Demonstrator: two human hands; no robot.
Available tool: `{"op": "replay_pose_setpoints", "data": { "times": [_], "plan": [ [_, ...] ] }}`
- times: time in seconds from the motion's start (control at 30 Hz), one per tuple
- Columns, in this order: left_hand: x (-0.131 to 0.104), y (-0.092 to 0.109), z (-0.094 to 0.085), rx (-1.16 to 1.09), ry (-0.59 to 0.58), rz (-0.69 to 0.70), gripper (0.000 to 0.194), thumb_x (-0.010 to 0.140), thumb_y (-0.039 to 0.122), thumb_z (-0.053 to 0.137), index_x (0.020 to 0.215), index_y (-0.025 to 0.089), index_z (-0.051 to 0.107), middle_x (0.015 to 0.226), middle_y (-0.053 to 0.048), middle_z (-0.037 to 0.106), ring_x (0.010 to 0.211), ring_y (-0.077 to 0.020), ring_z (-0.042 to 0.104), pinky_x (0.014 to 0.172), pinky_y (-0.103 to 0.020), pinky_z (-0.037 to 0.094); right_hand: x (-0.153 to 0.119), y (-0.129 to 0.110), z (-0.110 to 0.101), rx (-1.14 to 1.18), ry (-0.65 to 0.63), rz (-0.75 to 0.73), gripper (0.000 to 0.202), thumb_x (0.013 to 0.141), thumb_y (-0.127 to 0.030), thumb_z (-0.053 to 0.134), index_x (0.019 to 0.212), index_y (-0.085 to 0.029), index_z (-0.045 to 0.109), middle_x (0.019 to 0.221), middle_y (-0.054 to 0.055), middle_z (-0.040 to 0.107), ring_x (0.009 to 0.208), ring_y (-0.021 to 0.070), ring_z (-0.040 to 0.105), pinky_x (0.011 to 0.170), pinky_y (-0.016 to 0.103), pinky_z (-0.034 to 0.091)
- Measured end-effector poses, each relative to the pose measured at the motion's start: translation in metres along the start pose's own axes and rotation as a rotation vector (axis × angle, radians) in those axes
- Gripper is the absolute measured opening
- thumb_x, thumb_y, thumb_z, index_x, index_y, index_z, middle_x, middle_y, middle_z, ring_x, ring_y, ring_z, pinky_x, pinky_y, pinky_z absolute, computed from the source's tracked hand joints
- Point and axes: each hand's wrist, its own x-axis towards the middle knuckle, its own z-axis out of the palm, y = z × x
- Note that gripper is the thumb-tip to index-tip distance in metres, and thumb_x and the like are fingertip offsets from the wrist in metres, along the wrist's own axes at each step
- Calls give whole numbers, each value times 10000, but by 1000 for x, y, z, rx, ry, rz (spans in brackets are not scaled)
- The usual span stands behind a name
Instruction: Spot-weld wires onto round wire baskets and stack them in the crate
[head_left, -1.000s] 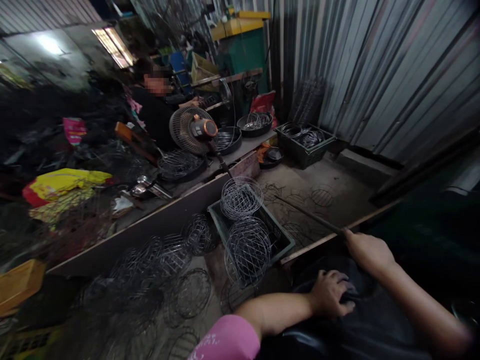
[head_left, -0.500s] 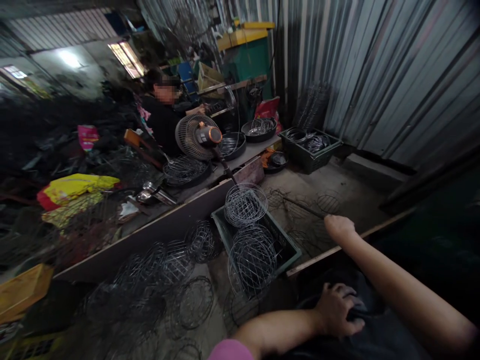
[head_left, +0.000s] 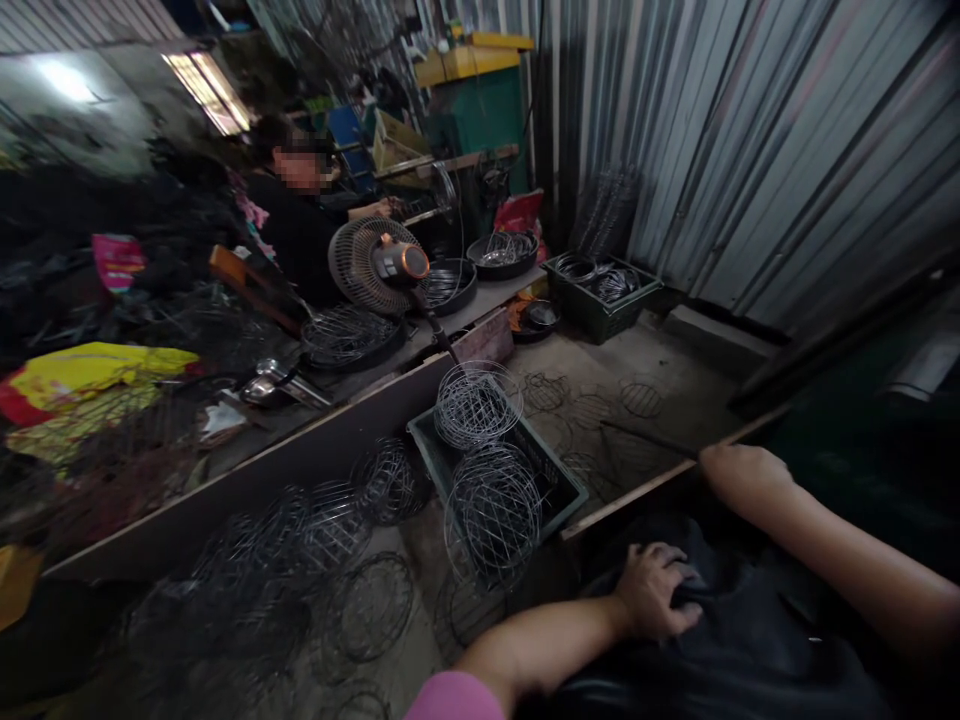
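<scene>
My right hand point(head_left: 744, 474) is closed round one end of a thin dark rod point(head_left: 649, 438). The rod points left, over the wooden board's edge, toward flat round wire grids point(head_left: 641, 397) lying on the floor. Its exact kind is not clear. My left hand point(head_left: 660, 590) lies on the black cloth point(head_left: 731, 590) over my lap, fingers spread, holding nothing. Left of both hands, a green plastic crate point(head_left: 574, 498) bears round wire baskets point(head_left: 495, 500), some leaning over its near rim.
More wire baskets point(head_left: 330, 520) are heaped on the floor at lower left. A low board point(head_left: 247, 500) runs behind them. Beyond it are a fan point(head_left: 375, 262) and a person in dark clothes point(head_left: 296, 235). Another green crate point(head_left: 607, 318) stands near the corrugated metal wall point(head_left: 712, 150).
My right hand has drawn the rod back to the right, toward my body. My left hand stays on the black cloth. The view has turned slightly right.
</scene>
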Motion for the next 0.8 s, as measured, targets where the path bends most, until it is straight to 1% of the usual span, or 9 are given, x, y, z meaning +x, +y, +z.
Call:
{"op": "replay_pose_setpoints", "data": {
  "times": [0.1,0.2,0.27,0.33,0.43,0.5,0.6,0.7,0.8],
  "plan": [
    [0,0,2,-5,-1,1,448,736,468,562,1134,264,526,1266,-26,500,1152,-233,427,949,-426,322,-19,25,32,-29,-35,68,272,860,-44,339,939,-45,599,853,205,662,816,318,650,628,359,463],
    [0,1,4,-9,-6,6,466,734,473,568,1151,275,509,1274,-23,489,1161,-232,421,943,-428,328,-20,39,76,151,-92,186,248,898,-180,372,963,-64,581,855,189,669,807,307,647,622,338,447],
    [1,2,4,4,-19,0,476,730,475,569,1159,278,501,1267,-26,492,1163,-239,418,934,-434,337,-9,42,108,323,-115,254,279,899,-241,381,966,-70,591,896,193,669,825,292,645,628,318,447],
    [2,3,4,25,-40,-12,478,725,476,568,1154,274,502,1255,-33,501,1157,-251,420,925,-446,346,8,43,138,504,-106,303,292,889,-243,380,938,-74,612,916,189,669,836,267,643,638,293,448],
    [2,3,4,18,-29,-23,472,727,467,566,1152,272,496,1244,-26,509,1152,-245,428,938,-444,348,35,41,176,824,-99,353,281,859,-240,405,846,-79,634,802,157,673,756,243,647,596,271,441],
    [1,3,3,-29,30,-42,499,728,453,572,1178,261,473,1236,-26,512,1151,-225,435,967,-420,340,51,39,197,966,-87,383,268,840,-245,428,777,-88,636,734,134,664,716,234,645,575,261,436],
    [0,2,3,-117,129,-98,567,705,391,605,1217,211,443,1237,-59,504,1149,-213,442,1001,-378,326,73,33,222,1040,-59,410,244,813,-246,459,694,-118,629,696,106,656,714,219,642,574,238,436],
    [0,-1,8,-165,150,-113,548,679,324,623,1191,207,468,1211,-59,518,1125,-213,459,989,-366,339,93,28,243,1109,-29,450,245,779,-257,480,589,-151,593,628,88,638,678,218,637,554,236,432],
    [2,-8,21,-171,156,-95,507,663,327,631,1143,226,501,1177,-43,543,1091,-211,481,959,-362,362,104,28,259,1212,-11,461,282,754,-310,473,518,-174,545,537,73,601,576,216,614,508,257,428]
  ]
}}
